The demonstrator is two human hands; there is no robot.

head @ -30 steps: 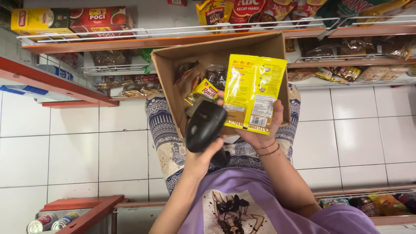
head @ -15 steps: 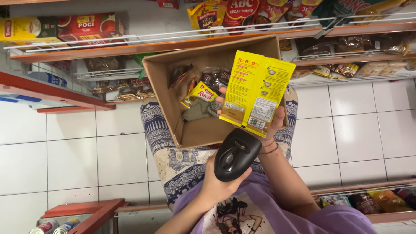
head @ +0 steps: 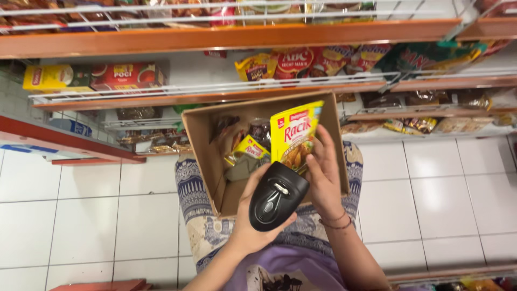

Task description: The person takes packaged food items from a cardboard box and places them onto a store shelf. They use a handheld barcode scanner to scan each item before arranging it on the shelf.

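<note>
A moment ago I held the yellow packet with its back towards me; now I have turned it so the front faces up, and my scanner has come up from near my lap until its head sits just under the packet's lower edge. That puts the two close enough for a reading, though the barcode side now seems to face away from me (I cannot see it from here).

My left hand has its grip clamped around the black scanner, thumb along its side. My right hand has its grip closed on the packet, fingers wrapped over its right edge, holding it upright above the open cardboard box on my knees.

The box holds more packets and sachets, so there is little free room inside. Its far wall is close to the shelf edge and wire rail ahead. White floor tiles lie to both sides, giving my elbows room.
</note>
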